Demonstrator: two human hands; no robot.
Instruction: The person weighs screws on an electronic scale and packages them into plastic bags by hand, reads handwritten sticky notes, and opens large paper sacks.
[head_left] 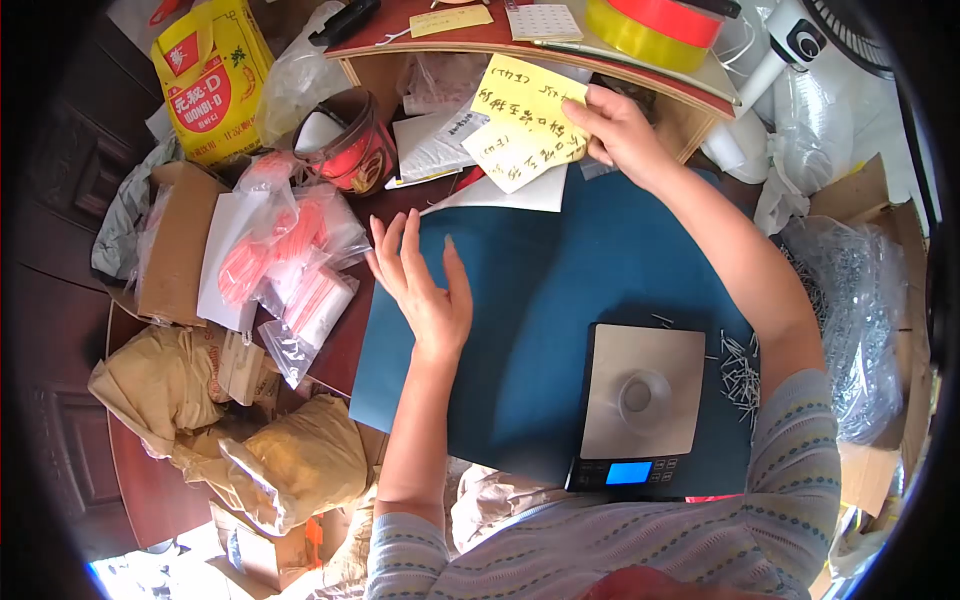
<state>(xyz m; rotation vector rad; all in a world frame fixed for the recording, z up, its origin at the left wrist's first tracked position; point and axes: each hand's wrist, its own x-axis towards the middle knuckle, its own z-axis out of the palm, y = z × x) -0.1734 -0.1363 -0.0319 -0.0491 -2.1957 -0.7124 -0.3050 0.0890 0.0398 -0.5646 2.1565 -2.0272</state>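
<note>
My right hand (625, 135) pinches yellow sticky notes (530, 110) with handwriting on them, held up over the far edge of the blue mat (540, 270). My left hand (425, 285) hovers above the mat's left side, fingers spread and nothing in them. Behind the notes lies a white sheet of paper (510, 195). Near my body, a digital scale (600, 400) with a lit blue display carries a small clear round dish (637, 395). Just right of the scale is a pile of small metal screws or nails (738, 380).
On the left lie plastic bags with pink contents (290, 240), a cardboard box (180, 240) and brown paper bags (290, 460). A red tub (350, 150) stands at the back below a wooden shelf (400, 45) holding tape rolls (655, 30). Right is a plastic-lined box (860, 320).
</note>
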